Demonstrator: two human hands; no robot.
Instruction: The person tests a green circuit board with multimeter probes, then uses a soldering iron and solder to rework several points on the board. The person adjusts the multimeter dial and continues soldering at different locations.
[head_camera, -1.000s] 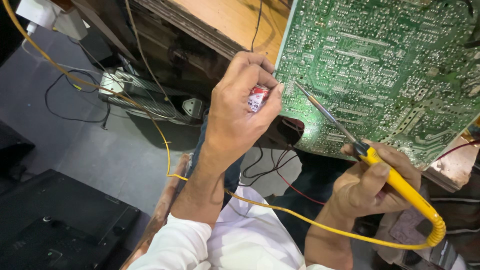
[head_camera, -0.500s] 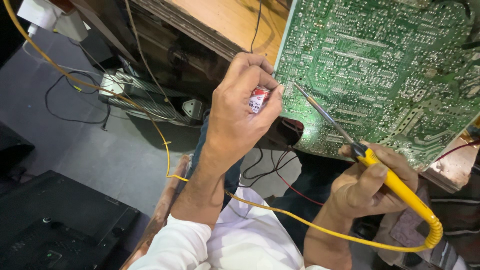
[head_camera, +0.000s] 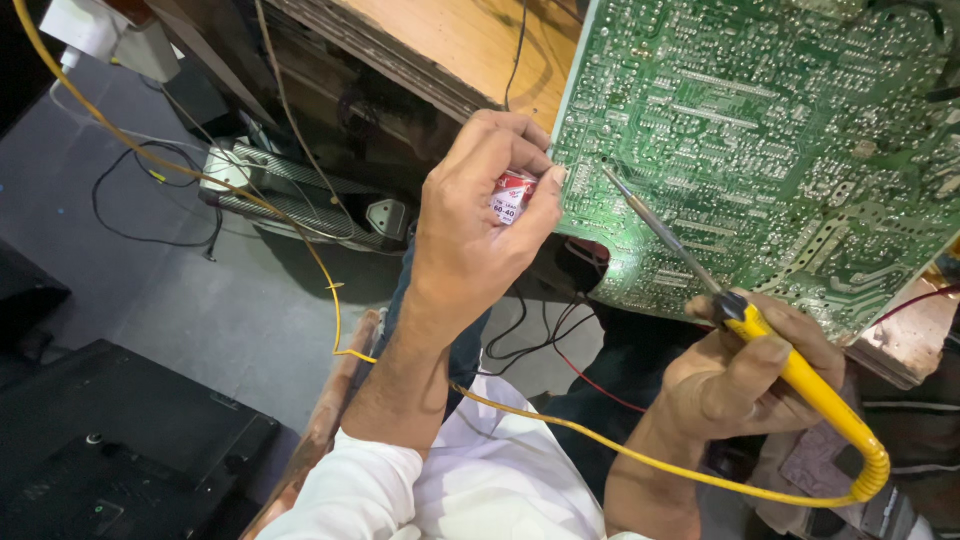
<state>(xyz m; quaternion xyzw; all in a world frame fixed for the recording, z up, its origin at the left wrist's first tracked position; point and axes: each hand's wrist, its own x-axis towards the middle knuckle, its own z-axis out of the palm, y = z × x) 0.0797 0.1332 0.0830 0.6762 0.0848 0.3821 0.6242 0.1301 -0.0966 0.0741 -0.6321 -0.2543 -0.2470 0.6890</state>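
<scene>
1. Since the earlier frames, little shifts: both hands hold nearly the same pose, and the soldering iron's tip stays at the board's lower left area, with only a slight drift of the view.
2. My left hand is curled closed, pinching a small red-and-white spool between thumb and fingertips. I judge it sits at the board's edge so the spool is close to the iron's tip.
3. My right hand is wrapped around the yellow handle of the soldering iron, thumb pressed on top. The metal shaft points toward 10 o'clock, its tip resting on or just above the green circuit board; I cannot tell whether it touches.
4. That board stands tilted with its solder side facing me, leaning against the wooden surface at 12 o'clock, which I judge keeps the joints in plain sight.
5. From the handle, the yellow cord loops under my right wrist, crosses my lap and runs off toward 10 o'clock, clear of the work.
6. At 9 o'clock on the grey floor lies a power strip with dark cables.
</scene>
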